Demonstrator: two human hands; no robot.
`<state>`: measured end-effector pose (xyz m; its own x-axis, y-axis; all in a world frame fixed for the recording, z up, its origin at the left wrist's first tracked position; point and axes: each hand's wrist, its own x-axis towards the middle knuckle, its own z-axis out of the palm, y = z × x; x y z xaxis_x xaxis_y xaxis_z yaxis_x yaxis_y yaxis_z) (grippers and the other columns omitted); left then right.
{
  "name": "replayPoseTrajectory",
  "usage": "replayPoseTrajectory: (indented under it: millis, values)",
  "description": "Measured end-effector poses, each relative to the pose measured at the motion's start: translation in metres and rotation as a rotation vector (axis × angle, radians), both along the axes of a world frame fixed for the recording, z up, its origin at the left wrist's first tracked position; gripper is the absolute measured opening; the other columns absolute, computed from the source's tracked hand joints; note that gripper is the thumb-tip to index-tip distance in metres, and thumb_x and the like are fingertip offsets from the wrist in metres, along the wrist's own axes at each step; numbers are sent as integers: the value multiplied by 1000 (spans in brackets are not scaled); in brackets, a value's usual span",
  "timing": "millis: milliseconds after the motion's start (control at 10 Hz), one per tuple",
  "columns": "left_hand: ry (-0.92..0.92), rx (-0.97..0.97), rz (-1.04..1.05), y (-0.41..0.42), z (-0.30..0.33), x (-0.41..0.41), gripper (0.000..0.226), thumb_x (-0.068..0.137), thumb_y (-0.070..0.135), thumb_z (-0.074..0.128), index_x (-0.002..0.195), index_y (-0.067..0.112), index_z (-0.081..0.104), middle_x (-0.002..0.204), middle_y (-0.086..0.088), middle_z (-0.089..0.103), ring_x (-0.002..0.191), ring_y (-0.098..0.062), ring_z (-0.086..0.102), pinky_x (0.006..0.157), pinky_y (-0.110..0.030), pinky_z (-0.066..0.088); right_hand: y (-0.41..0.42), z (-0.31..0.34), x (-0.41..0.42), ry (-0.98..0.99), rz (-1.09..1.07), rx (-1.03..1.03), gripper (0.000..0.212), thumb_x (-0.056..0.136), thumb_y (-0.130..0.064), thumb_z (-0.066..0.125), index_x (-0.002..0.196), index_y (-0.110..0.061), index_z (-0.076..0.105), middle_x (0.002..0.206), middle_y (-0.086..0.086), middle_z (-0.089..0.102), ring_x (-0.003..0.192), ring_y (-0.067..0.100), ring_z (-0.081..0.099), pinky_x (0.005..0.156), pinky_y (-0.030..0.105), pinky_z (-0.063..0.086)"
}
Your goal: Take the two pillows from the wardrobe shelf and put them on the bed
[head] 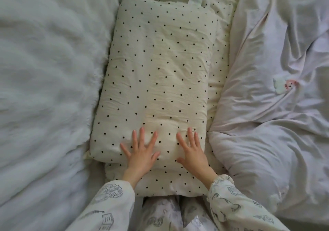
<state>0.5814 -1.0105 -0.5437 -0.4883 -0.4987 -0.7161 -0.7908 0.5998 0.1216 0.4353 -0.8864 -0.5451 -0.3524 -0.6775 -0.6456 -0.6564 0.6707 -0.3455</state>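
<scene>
A cream pillow with black dots (156,74) lies lengthwise on the bed in the middle of the head view. Under it lies a second pillow of the same fabric (221,40), showing along the right side, at the top and at the near end. My left hand (140,150) and my right hand (191,150) press flat on the near end of the top pillow, fingers straight and spread. Both sleeves are white with grey drawings.
A fluffy white blanket (44,88) fills the left side of the bed. A crumpled pale duvet (276,106) with a small embroidered patch (283,86) bulks up on the right. The pillows sit in the gap between them.
</scene>
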Motion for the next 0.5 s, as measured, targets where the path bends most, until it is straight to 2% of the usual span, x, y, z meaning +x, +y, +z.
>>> replayPoseTrajectory:
  millis: [100, 200, 300, 400, 500]
  values:
    - [-26, -25, -22, -8, 4, -8, 68, 90, 58, 31, 141, 47, -13, 155, -5, -21, 139, -34, -25, 98, -76, 2, -5, -3, -11, -77, 13, 40, 90, 83, -28, 66, 145, -41, 1, 155, 2, -23, 141, 27, -21, 109, 41, 28]
    - [-37, -29, 5, -16, 10, -22, 66, 87, 56, 43, 143, 44, 8, 155, -7, -3, 141, -34, -7, 99, -76, 14, -7, -6, -20, -132, 23, 73, 89, 85, -26, 64, 145, -42, 1, 154, -2, -24, 141, 24, -21, 109, 45, 31]
    - [-31, -82, 10, -15, 15, -29, 68, 82, 56, 52, 139, 39, 18, 148, -11, 12, 136, -34, 8, 99, -72, 21, -8, 0, -24, -187, 5, 95, 83, 87, -26, 61, 145, -41, 3, 155, -3, -23, 141, 23, -20, 110, 42, 25]
    - [65, -153, 33, -13, 14, -35, 79, 78, 61, 54, 142, 38, 13, 150, -13, 7, 138, -33, 7, 101, -71, 17, -9, 13, -29, -293, -87, 38, 71, 89, -31, 58, 146, -35, 15, 157, -1, -13, 143, 21, -14, 113, 38, 15]
    - [93, -112, -43, -17, 9, -41, 92, 79, 61, 54, 143, 43, -9, 153, -5, -27, 140, -33, -21, 101, -75, 4, -14, 42, -46, -380, -331, -89, 57, 92, -34, 54, 143, -21, 34, 156, 3, 15, 143, 17, 14, 112, 33, 18]
